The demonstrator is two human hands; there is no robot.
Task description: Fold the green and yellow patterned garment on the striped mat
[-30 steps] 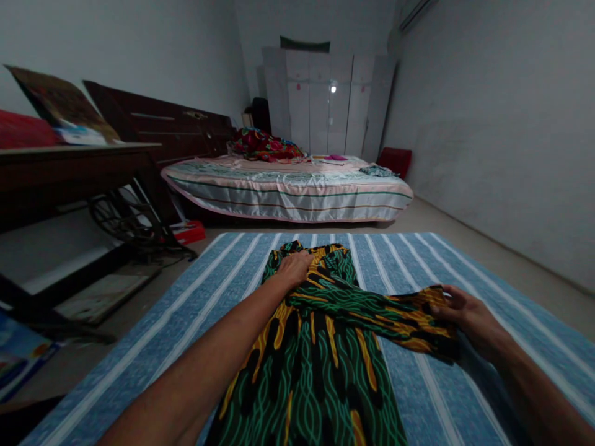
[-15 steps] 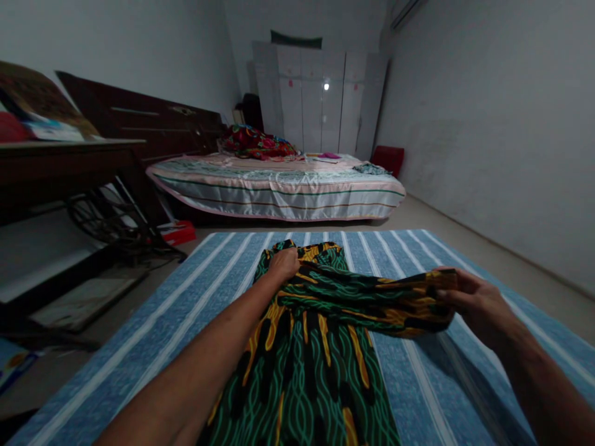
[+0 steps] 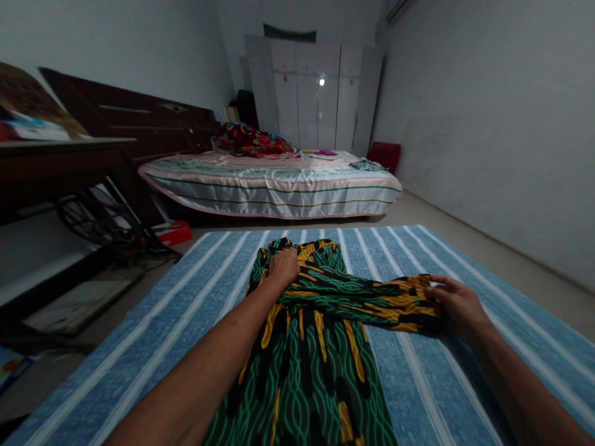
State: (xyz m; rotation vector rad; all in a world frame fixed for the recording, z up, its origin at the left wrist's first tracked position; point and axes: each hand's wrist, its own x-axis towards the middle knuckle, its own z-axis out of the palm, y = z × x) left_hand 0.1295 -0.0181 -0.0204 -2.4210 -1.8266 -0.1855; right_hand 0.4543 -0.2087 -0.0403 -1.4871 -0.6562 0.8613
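A patterned garment (image 3: 316,347) in black, green and orange lies lengthwise on a blue striped sheet (image 3: 186,310). My left hand (image 3: 282,267) rests near the garment's far end, fingers curled down and pressing the cloth. One sleeve (image 3: 390,300) stretches out to the right across the sheet. My right hand (image 3: 458,303) pinches the sleeve's end, holding it low over the sheet.
A low bed (image 3: 274,186) with a striped cover and a heap of red cloth (image 3: 251,139) stands beyond the sheet. A white wardrobe (image 3: 316,93) fills the back wall. A dark table with a treadle frame (image 3: 97,210) stands at the left. Bare floor runs along the right wall.
My right hand has lowered the sleeve end toward the sheet and drawn it out flatter to the right. My left hand has stayed pressed on the garment's far end.
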